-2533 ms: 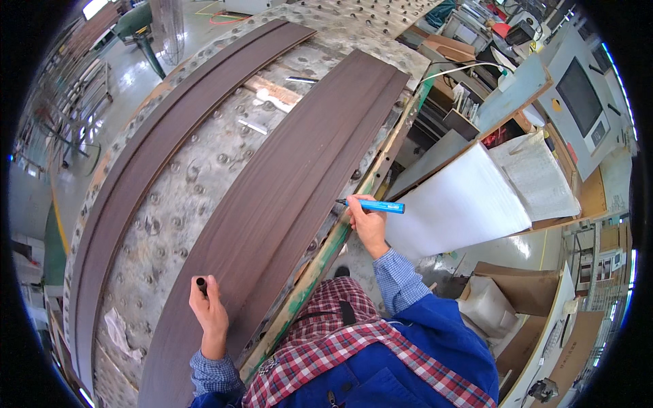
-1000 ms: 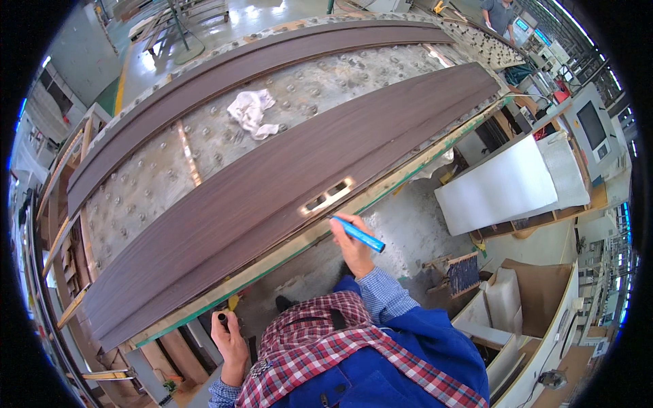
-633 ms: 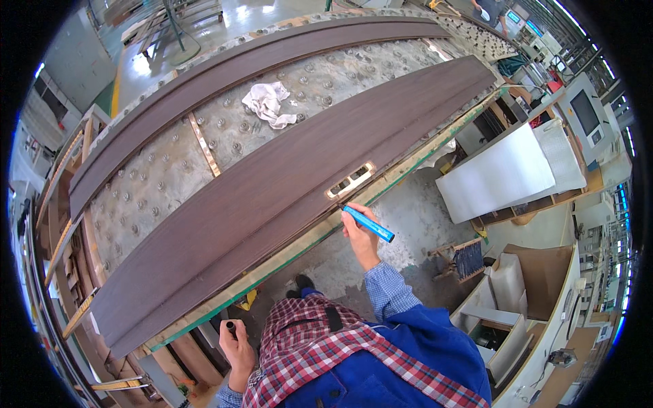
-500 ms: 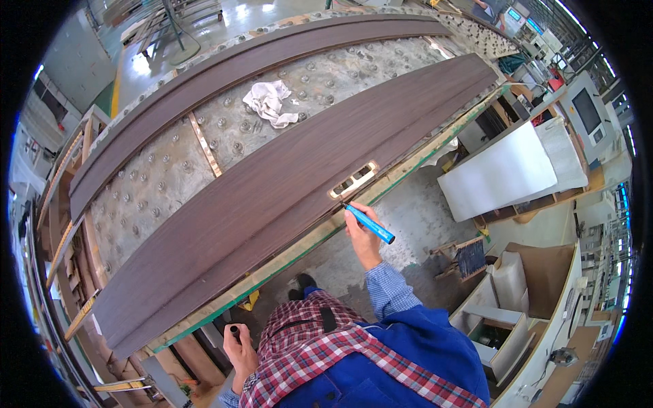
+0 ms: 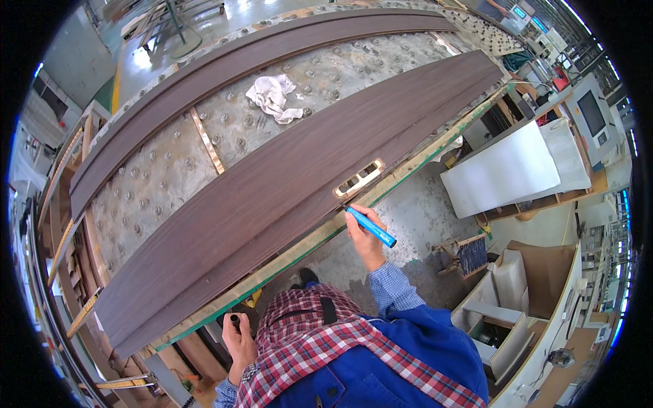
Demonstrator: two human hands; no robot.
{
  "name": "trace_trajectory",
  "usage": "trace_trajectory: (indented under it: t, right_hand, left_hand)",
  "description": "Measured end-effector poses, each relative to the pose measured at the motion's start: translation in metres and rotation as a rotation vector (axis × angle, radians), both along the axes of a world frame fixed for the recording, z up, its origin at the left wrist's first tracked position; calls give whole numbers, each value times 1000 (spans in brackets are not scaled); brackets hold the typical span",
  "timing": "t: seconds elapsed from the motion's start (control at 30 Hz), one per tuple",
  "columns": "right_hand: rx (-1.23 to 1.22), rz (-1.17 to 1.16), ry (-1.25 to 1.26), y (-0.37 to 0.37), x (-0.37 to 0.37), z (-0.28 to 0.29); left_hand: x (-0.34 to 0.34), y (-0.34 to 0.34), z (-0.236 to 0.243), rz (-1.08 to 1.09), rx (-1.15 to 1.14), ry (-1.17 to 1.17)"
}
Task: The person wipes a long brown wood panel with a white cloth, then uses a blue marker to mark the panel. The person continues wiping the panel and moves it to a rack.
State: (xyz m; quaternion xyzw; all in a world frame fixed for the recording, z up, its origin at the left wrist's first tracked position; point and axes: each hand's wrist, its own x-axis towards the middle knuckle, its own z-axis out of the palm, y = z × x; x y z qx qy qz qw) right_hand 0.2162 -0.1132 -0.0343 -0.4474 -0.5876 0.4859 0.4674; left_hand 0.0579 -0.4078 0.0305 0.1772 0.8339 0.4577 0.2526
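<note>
My right hand [image 5: 367,239] is closed round a blue marker pen [image 5: 373,226]. The pen's dark tip meets the near edge of a long dark-brown wood-grain panel [image 5: 272,170], just below a pale cutout with several slots [image 5: 359,178]. Low on the left, my left hand [image 5: 239,345] is closed on a small black pen cap [image 5: 235,319], held apart from the panel.
Under the panel is a metal table studded with ball rollers [image 5: 235,129], bearing a crumpled white cloth [image 5: 273,98]. A second brown strip [image 5: 252,51] lies along the far side. White sheets [image 5: 500,170] and an open cabinet [image 5: 500,319] stand at right.
The view has shifted slightly. The marker tip stays at the panel's near edge, a little further left relative to the cutout. Both hands keep their hold.
</note>
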Motion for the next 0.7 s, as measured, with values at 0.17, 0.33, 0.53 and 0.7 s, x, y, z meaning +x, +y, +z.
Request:
trace_trajectory:
  t: [0.17,0.33,0.53,0.7]
  right_hand:
    - [-5,102,-45,-25,-13,5]
    - [72,201,-101,-62,-34,22]
    - [192,357,-152,-125,-76,25]
    - [331,364,-173,-195,-123,23]
  left_hand:
    - [-4,-8,-3,13,-23,-11]
    - [-10,-36,-17,40,22,45]
    - [-31,-86,-7,121,20,-40]
    - [-66,-159,-20,134,38,18]
